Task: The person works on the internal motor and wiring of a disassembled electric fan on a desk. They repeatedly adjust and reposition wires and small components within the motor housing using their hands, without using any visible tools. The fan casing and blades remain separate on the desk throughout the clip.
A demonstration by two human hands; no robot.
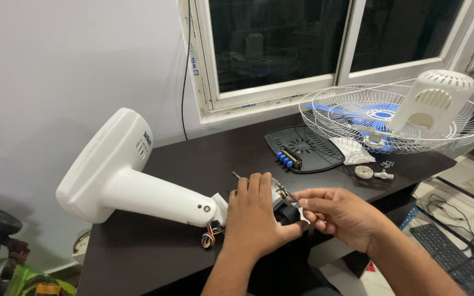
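Note:
My left hand (257, 215) grips a small dark fan motor (286, 210) at the near edge of the dark table (154, 246). The motor's thin metal shaft (237, 176) pokes out past my fingers. My right hand (340, 215) pinches a small metal part or tool at the motor's right side; what it is stays unclear. Coloured wires (210, 235) run from the motor to the neck of the white fan stand (117, 176), which lies on its side to the left.
A black base plate with a blue push-button switch block (287, 158) lies behind my hands. Wire fan guards with a blue blade (377, 116) and a white motor cover (436, 100) sit at the right. Small white knobs and screws (374, 172) lie nearby. A keyboard (450, 252) is on the floor.

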